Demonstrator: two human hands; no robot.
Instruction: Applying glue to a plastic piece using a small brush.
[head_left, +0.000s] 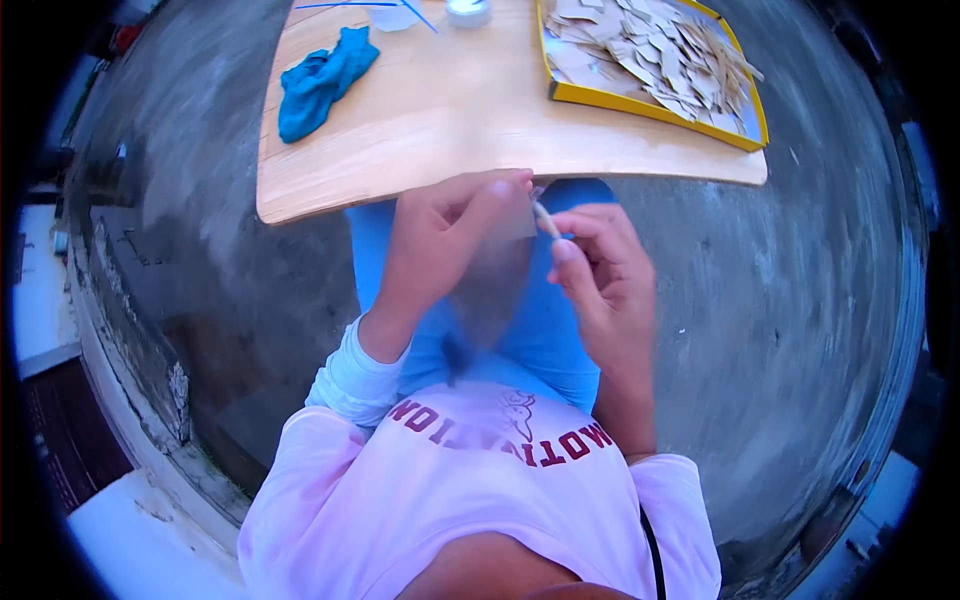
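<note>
Near the wooden board's front edge, my left hand (457, 225) pinches something by its fingertips, perhaps a small pale piece; a blur over it hides the details. My right hand (600, 270) holds a short, thin, pale rolled or stick-like piece (546, 217) between thumb and fingers. That piece's upper end reaches close to my left fingertips; whether it touches them I cannot tell. Beyond my hands lies the light wooden board (465, 135). A yellow-rimmed tray (637, 103) at its right holds many torn or cut pale pieces, probably paper or card (667, 60).
A crumpled teal cloth (322, 82) lies on the board's left side. Farther back stand a clear container (391, 16) with thin blue sticks (418, 16) by it and a small white round container (469, 12). Below is grey concrete floor (750, 300).
</note>
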